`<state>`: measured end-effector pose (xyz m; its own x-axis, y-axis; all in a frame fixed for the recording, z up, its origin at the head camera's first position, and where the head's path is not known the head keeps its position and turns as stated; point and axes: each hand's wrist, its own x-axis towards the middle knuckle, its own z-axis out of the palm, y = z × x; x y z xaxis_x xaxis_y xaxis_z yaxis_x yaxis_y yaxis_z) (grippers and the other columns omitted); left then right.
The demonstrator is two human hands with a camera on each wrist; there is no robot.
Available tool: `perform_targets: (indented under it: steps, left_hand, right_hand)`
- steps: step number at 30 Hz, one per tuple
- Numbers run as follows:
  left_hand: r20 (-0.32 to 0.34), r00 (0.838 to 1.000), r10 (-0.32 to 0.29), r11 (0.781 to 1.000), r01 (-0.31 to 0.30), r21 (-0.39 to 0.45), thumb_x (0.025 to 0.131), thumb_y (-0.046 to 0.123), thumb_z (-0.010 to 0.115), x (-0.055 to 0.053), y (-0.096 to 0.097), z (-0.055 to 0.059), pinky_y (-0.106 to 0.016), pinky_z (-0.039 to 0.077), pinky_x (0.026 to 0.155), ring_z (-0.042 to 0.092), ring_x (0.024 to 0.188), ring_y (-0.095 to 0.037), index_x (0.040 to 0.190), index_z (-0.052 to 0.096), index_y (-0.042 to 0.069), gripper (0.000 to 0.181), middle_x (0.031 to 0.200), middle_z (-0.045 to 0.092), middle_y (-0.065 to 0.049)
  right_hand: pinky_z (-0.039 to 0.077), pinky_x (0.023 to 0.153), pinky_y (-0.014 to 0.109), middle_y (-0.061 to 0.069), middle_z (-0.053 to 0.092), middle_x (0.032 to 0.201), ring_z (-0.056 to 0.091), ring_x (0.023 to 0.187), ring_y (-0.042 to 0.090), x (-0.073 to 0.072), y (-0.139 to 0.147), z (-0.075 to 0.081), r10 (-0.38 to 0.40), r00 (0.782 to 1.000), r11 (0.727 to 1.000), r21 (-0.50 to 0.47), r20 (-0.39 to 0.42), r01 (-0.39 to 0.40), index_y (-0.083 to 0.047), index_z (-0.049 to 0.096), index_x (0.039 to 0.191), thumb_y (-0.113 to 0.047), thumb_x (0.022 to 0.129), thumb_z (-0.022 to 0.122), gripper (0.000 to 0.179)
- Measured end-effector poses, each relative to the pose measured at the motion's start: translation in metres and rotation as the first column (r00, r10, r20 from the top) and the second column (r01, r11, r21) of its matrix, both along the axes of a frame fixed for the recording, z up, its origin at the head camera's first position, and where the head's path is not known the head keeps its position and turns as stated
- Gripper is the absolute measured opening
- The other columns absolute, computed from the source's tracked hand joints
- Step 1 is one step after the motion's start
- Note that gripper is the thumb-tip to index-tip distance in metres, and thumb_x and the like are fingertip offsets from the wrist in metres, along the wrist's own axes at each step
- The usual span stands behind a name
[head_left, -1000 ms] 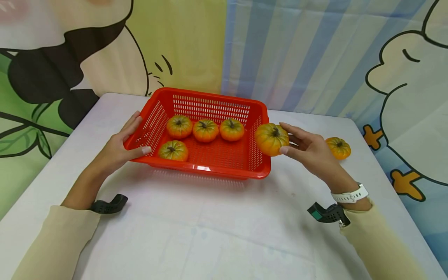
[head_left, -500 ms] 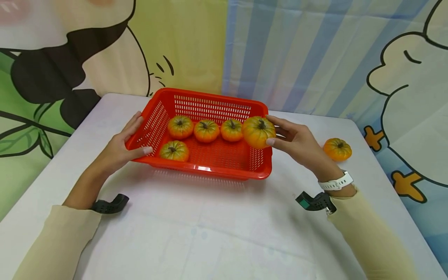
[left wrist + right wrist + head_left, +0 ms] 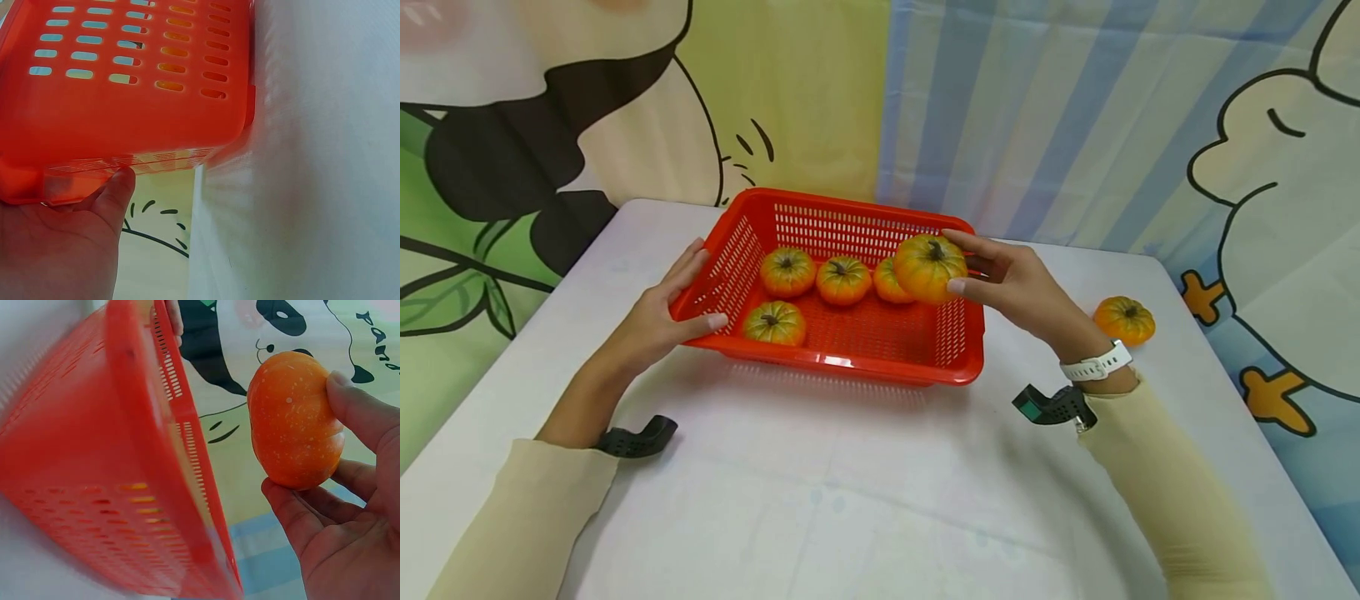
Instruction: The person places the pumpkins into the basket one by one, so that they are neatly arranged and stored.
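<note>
My right hand (image 3: 1028, 292) pinches a small orange-and-green pumpkin (image 3: 928, 271) between thumb and fingers, above the right part of a red plastic basket (image 3: 850, 362). In the right wrist view this pumpkin (image 3: 294, 422) shows its smooth orange underside, higher than the basket rim (image 3: 134, 394). My left hand (image 3: 651, 327) holds the basket's near left corner, thumb on the rim and fingers along the outer side. Several similar pumpkins sit in the basket: a back row with one pumpkin (image 3: 842, 281) in its middle, and another pumpkin (image 3: 775, 324) near the front left. The held one partly hides the rightmost.
Another pumpkin (image 3: 1124, 321) lies on the white table (image 3: 850, 500), right of the basket. Behind the table hangs a cartoon-printed curtain (image 3: 808, 100). A white watch band (image 3: 1097, 363) and dark wrist straps (image 3: 638, 437) are on the wrists.
My right hand has carried the pumpkin left and slightly up, from the basket's right rim to over its inside. The left hand and the basket have stayed practically in place.
</note>
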<state>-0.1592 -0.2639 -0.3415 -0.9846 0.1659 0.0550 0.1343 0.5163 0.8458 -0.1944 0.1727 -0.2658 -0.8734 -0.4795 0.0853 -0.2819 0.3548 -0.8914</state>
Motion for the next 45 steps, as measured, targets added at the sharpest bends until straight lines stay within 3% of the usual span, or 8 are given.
perform_targets:
  steps: [6,15,22,34,40,45]
  left_hand:
    - [-0.01,1.0,0.004,1.0,-0.004,-0.004,0.086,0.025,0.071,0.0,-0.001,0.001,-0.025,0.048,0.086,0.012,0.147,-0.022,0.156,0.013,0.03,0.091,0.16,0.004,0.019]
    - [0.001,1.0,0.003,1.0,-0.003,-0.002,0.087,0.025,0.07,-0.002,-0.002,0.0,-0.018,0.047,0.084,0.01,0.147,-0.02,0.156,0.014,0.033,0.089,0.159,0.004,0.021]
    - [0.002,1.0,0.001,1.0,-0.001,0.001,0.087,0.025,0.07,-0.002,-0.001,0.001,-0.02,0.048,0.085,0.011,0.147,-0.02,0.156,0.014,0.033,0.089,0.159,0.005,0.02]
    - [-0.006,1.0,-0.005,1.0,0.005,-0.003,0.087,0.025,0.07,-0.002,0.0,0.0,-0.018,0.047,0.084,0.011,0.147,-0.02,0.156,0.014,0.032,0.089,0.159,0.005,0.02]
    - [0.004,1.0,0.0,1.0,0.0,0.01,0.087,0.024,0.07,-0.002,-0.001,0.0,-0.017,0.048,0.083,0.011,0.146,-0.021,0.156,0.014,0.033,0.089,0.159,0.005,0.022]
    - [-0.007,1.0,-0.009,1.0,0.009,0.013,0.087,0.023,0.07,-0.002,-0.001,-0.001,-0.017,0.048,0.083,0.011,0.146,-0.02,0.156,0.014,0.031,0.089,0.16,0.005,0.019]
  right_hand:
    - [0.051,0.092,0.032,0.006,0.056,0.135,0.056,0.12,0.02,-0.006,-0.016,0.007,0.046,0.999,0.997,-0.07,0.01,-0.045,-0.019,0.048,0.146,-0.019,0.09,0.072,0.061]
    - [0.05,0.095,0.035,0.0,0.045,0.145,0.052,0.124,0.021,-0.015,-0.038,0.009,0.125,0.992,0.986,-0.114,-0.001,-0.124,-0.012,0.043,0.148,-0.009,0.088,0.072,0.066]
    - [0.045,0.101,0.034,-0.001,0.044,0.145,0.05,0.127,0.021,-0.025,-0.048,0.009,0.14,0.99,0.989,-0.035,-0.014,-0.141,-0.013,0.048,0.146,-0.012,0.087,0.074,0.064]
    - [0.051,0.093,0.031,-0.006,0.054,0.135,0.056,0.12,0.015,-0.043,-0.058,0.007,0.211,0.977,0.976,0.056,0.023,-0.212,-0.025,0.057,0.139,-0.022,0.085,0.077,0.057]
    - [0.048,0.096,0.03,-0.007,0.052,0.138,0.054,0.121,0.012,-0.053,-0.067,0.007,0.271,0.962,0.953,0.127,0.046,-0.274,-0.024,0.056,0.14,-0.025,0.084,0.078,0.06]
    - [0.045,0.101,0.033,-0.003,0.053,0.138,0.054,0.122,0.014,-0.054,-0.078,0.007,0.345,0.935,0.918,0.181,0.08,-0.354,-0.017,0.053,0.142,-0.022,0.085,0.077,0.062]
